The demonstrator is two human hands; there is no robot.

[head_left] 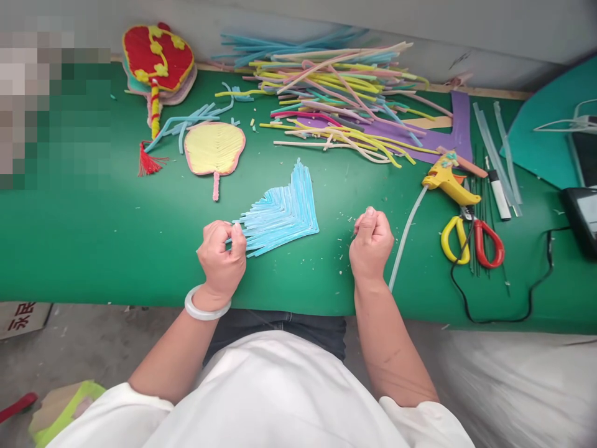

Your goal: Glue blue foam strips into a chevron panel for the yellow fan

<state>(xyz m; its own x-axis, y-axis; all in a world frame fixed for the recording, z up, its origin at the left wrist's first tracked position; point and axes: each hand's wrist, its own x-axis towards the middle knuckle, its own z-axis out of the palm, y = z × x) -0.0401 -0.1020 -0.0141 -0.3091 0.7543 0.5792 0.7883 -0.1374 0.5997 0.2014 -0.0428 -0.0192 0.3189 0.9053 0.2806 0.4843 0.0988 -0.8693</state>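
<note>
My left hand (221, 256), with a white bangle (208, 305) at its wrist, is curled into a fist at the left end of a light blue piece made of pipe cleaners (284, 211). That piece lies flat on the table, its strips laid in a V-shaped pattern. Whether the thumb touches the strip ends, I cannot tell; nothing shows inside the fist. My right hand (372, 239) is also a closed fist, thumb on top, resting to the right of the blue piece and apart from it. Small pale scraps lie beside it.
Behind are a yellow fan (214, 149) with pink edging, a red fan (158, 59) and a heap of coloured pipe cleaners (336, 93). At right are a yellow glue gun (450, 180), scissors (487, 246), glue sticks (497, 155) and a black cable (494, 320) on the green table (116, 249).
</note>
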